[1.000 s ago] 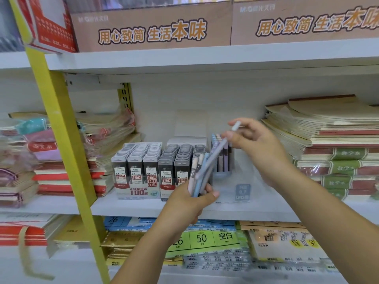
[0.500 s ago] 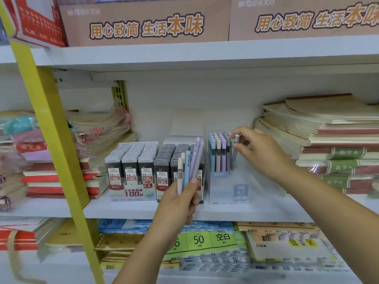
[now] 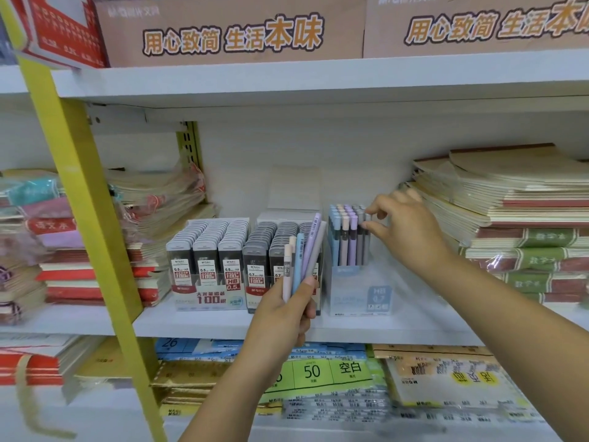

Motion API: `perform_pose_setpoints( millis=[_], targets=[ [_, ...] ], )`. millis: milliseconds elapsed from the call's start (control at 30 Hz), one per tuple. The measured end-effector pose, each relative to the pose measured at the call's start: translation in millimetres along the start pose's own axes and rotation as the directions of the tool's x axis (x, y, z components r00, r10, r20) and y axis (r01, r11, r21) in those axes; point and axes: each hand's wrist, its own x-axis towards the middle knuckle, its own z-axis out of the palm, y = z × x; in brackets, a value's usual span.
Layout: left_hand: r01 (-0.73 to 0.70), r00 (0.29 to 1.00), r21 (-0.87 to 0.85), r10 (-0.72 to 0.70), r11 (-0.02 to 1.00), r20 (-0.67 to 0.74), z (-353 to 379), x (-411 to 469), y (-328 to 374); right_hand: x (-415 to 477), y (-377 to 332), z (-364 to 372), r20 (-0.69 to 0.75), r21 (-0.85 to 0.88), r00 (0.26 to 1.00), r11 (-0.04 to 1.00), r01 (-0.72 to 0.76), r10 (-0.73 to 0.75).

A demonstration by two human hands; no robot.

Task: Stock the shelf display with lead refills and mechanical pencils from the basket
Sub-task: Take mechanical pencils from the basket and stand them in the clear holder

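My left hand [image 3: 288,314] grips a bunch of pastel mechanical pencils [image 3: 302,255], pink, blue, purple and grey, held upright in front of the shelf. My right hand [image 3: 403,229] reaches to the clear pencil display box [image 3: 358,291] and pinches the top of a grey pencil [image 3: 366,232] standing at the right end of the pencils in it [image 3: 345,237]. Left of that box, rows of dark lead refill cases [image 3: 223,250] fill a display tray on the white shelf [image 3: 223,323]. No basket is in view.
Stacks of notebooks [image 3: 516,218] press close on the right of the pencil box, and wrapped notebook stacks [image 3: 153,212] sit left of the refills. A yellow upright [image 3: 86,218] slants across the left. Cardboard boxes [image 3: 229,30] stand on the shelf above; paper packs [image 3: 318,371] lie below.
My right hand carried one pencil from the bunch over to the display box and lowered it in among the others. My left hand tipped the remaining pencils upright.
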Motion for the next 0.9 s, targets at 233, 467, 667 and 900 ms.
perform_pose_setpoints(
  millis=[233, 467, 667, 900],
  targets=[
    [-0.008, 0.999, -0.052, 0.01, 0.999, 0.044, 5.6, -4.7, 4.4, -24.7, -38.1, -18.0, 0.027, 0.314, 0.994, 0.944, -0.106, 0.102],
    [-0.006, 0.997, -0.045, 0.01, 0.999, 0.078, 14.2, -8.7, 1.6, -45.4, -70.9, -18.7, 0.306, 0.806, 0.937, 0.48, -0.348, 0.166],
    [0.008, 0.999, -0.141, -0.004, 0.99, 0.032, 1.8, -7.9, 5.1, -42.9, -50.1, -33.5, 0.313, 0.851, 0.917, 0.354, -0.387, 0.249],
    [-0.131, 0.98, -0.068, 0.119, 0.989, -0.161, -9.1, -3.8, 18.1, -45.6, -41.7, -53.7, 0.479, 0.527, 0.877, 0.789, -0.314, 0.029]
  ],
)
